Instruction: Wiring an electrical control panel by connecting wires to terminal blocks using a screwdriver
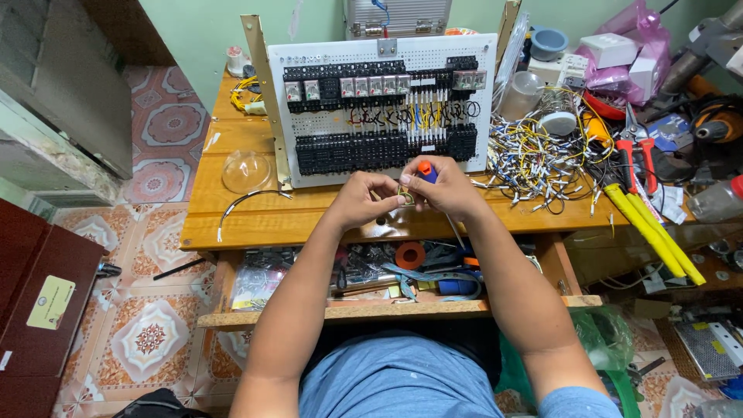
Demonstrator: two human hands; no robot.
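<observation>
Left hand (370, 197) is pinching a small part (405, 197) over the wooden bench (232, 217), steadying it. Right hand (447, 188) is gripping an orange-capped screwdriver (426, 170), tip meeting the part (contact hidden). Perforated panel (383, 108) is leaning upright just behind, within reach.

A yellow label (51, 302) lies on the brown case (31, 310) (far left); white boxes (611, 48) sit top right.

Green wall (201, 39), patterned, seemingly tiled floor (151, 325).
</observation>
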